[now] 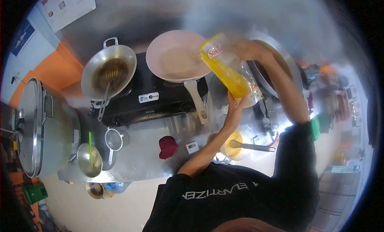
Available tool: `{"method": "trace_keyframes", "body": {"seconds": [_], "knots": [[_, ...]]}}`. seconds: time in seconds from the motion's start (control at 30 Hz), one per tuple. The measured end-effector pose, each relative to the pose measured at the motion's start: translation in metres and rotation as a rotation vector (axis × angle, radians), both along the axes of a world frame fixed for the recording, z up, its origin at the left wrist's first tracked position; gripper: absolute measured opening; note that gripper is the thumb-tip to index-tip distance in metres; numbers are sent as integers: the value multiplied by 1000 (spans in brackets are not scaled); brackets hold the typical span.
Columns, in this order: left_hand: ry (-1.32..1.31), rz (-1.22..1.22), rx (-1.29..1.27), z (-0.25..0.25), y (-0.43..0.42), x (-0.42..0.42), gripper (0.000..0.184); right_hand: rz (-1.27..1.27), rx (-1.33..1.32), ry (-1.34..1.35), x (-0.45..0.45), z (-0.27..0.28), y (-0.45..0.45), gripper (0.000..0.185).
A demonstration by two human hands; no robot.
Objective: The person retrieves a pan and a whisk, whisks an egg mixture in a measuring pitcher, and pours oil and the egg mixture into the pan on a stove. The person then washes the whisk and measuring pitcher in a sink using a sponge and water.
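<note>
A yellow and clear cooking oil pouch [228,70] is tilted, its upper left corner at the right rim of the pink frying pan [176,56]. My left hand [237,102] grips the pouch near its lower end. My right hand [250,51] is closed at the pouch's upper right side; its fingers are partly hidden and blurred. I cannot make out any oil flowing. The pan sits on a black gas stove [152,106], its beige handle toward me. Below my left forearm is a bowl of yellow-orange mixture [235,141] with a whisk [256,146] in it.
A metal wok [90,78] with dark oil and a slotted turner [107,94] occupies the left burner. Farther left stands a large lidded pot [56,128]. Along the counter are a metal bowl [85,168], a strainer [114,141], a dark red cloth [168,147] and a small white device [192,147].
</note>
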State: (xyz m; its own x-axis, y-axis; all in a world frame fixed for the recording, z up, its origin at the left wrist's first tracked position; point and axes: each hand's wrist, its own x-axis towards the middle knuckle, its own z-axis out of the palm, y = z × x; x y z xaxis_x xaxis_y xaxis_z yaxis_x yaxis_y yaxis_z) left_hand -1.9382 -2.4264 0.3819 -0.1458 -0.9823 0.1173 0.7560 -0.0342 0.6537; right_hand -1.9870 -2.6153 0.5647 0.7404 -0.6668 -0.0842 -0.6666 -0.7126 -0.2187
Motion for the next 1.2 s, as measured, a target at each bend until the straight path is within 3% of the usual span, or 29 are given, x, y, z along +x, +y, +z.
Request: {"method": "trace_keyframes", "body": {"seconds": [0.1, 0.23, 0.37, 0.47, 0.7, 0.77, 0.83, 0.93, 1.03, 1.13, 1.2], "knots": [[-19, -15, 30, 9, 2, 6, 81, 11, -63, 30, -4, -8, -12, 51], [0, -10, 48, 19, 6, 11, 82, -276, 100, 4, 17, 9, 9, 49], [16, -29, 45, 23, 5, 17, 84, 9, -116, 24, -9, -9, -17, 45], [37, -38, 75, 17, 1, 14, 86, 41, -220, 109, -14, -7, -20, 43], [-25, -4, 94, 22, 3, 17, 88, -224, -53, -34, -2, 10, 4, 45], [11, -8, 73, 19, 2, 17, 88, -189, -74, -46, -5, 5, 0, 46], [33, -21, 77, 15, 1, 15, 88, 12, -224, -1, -14, -7, -11, 47], [30, -43, 110, 13, 4, 13, 88, -320, -34, 60, 8, -3, -5, 48], [13, -37, 108, 13, 6, 13, 87, -263, 81, 137, 26, 15, 6, 48], [18, -30, 95, 11, 7, 13, 86, -124, -23, 203, 26, 8, 1, 47], [26, -23, 91, 12, 7, 14, 86, -241, 1, 158, 23, -1, -7, 48]]}}
